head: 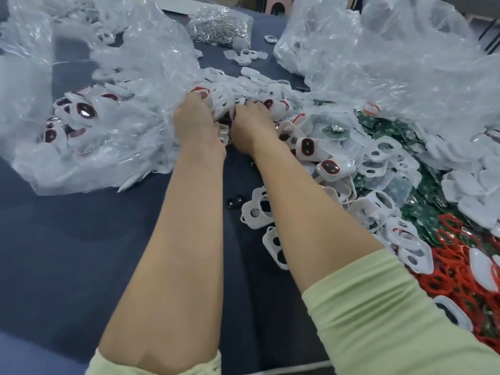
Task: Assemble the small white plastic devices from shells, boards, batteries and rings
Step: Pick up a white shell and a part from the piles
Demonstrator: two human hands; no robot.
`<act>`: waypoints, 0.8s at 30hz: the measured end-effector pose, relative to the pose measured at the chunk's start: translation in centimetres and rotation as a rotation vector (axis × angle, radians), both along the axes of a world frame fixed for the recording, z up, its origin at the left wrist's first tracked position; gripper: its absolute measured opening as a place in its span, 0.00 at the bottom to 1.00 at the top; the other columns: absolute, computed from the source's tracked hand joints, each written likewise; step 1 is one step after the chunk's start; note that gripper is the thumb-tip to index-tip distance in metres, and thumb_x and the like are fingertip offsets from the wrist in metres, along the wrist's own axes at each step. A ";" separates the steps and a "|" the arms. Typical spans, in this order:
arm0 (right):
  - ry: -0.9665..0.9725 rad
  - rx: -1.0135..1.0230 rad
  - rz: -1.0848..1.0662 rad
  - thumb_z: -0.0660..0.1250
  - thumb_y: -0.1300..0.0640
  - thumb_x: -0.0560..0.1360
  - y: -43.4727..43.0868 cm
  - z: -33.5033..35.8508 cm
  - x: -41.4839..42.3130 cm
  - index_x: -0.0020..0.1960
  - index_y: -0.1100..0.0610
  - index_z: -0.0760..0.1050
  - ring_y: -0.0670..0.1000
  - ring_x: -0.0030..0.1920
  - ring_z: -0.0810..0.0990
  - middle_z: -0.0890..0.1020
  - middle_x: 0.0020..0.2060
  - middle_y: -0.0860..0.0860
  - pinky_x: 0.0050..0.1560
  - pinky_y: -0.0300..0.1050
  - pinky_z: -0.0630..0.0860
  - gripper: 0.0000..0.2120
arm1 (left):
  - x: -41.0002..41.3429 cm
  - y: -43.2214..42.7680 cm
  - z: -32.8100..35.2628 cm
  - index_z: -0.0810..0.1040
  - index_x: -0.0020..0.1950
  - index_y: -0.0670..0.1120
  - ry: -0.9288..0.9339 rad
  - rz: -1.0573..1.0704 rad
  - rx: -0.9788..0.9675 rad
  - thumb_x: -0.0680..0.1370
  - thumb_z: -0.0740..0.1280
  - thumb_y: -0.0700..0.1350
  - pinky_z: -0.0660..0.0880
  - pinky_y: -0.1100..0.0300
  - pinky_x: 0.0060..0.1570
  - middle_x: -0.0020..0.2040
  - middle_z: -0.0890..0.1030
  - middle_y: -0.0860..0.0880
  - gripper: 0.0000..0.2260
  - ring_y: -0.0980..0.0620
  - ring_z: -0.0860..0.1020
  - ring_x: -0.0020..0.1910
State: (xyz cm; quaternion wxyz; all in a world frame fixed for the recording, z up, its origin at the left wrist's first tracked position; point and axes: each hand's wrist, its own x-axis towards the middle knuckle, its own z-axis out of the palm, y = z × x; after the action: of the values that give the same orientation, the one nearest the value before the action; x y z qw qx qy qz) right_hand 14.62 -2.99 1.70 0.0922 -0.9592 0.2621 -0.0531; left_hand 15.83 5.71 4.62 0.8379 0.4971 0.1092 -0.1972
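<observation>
Both hands reach into the shells [259, 82] heaped mid-desk [81, 239]. The left hand [193, 117] and right hand [250, 123] bury their fingertips among the white parts, so I cannot tell either grip or what it holds. Finished devices [81, 112] fill the bag [121, 63] on the left, and a few more lie beside the right hand. Boards [384, 128] and red rings [446, 269] lie in big loose heaps, so much work seems left.

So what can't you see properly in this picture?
Head view:
- Fingers of the left hand and right hand: buried among white shells, so what they hold is hidden.
- Bag of metal rings: blurred, too small to count.
- Red rings: cut off by the right edge.
- Finished devices: veiled by the creased plastic bag.
</observation>
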 end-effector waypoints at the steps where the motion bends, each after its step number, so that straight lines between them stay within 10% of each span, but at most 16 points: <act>1: 0.019 -0.007 -0.013 0.56 0.58 0.79 -0.2 -0.4 0.6 0.71 0.59 0.64 0.59 0.73 0.59 0.64 0.72 0.59 0.73 0.52 0.57 0.21 | 0.1 0.0 0.0 0.72 0.41 0.47 0.004 0.010 -0.009 0.79 0.61 0.41 0.70 0.62 0.34 0.39 0.73 0.51 0.08 0.54 0.74 0.34; 5: 0.038 0.056 -0.080 0.53 0.49 0.80 -0.4 -1.2 2.0 0.77 0.54 0.55 0.59 0.77 0.48 0.52 0.77 0.58 0.75 0.60 0.44 0.26 | 0.0 -0.2 0.0 0.72 0.40 0.47 0.014 -0.008 -0.051 0.79 0.61 0.40 0.72 0.64 0.30 0.38 0.74 0.52 0.08 0.55 0.74 0.31; 10: -0.055 -0.004 -0.201 0.54 0.46 0.79 -0.8 -1.7 2.3 0.74 0.57 0.59 0.60 0.73 0.57 0.61 0.73 0.59 0.70 0.55 0.55 0.27 | 0.1 -0.3 -0.3 0.73 0.40 0.47 0.025 0.013 -0.019 0.79 0.61 0.41 0.71 0.63 0.33 0.36 0.73 0.53 0.08 0.55 0.72 0.32; 24: -0.028 -0.003 -0.153 0.52 0.47 0.80 -0.2 -2.1 2.1 0.76 0.58 0.53 0.58 0.76 0.54 0.53 0.77 0.57 0.73 0.60 0.48 0.29 | -0.7 -0.9 -0.2 0.73 0.46 0.46 0.022 0.053 -0.038 0.78 0.62 0.41 0.71 0.63 0.36 0.40 0.74 0.51 0.02 0.53 0.73 0.38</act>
State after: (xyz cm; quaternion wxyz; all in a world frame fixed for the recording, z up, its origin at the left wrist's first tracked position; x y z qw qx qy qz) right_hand 16.68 -3.15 -0.44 0.0902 -0.9355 0.3334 -0.0740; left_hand 15.13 4.80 4.41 0.8509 0.4758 0.1277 -0.1824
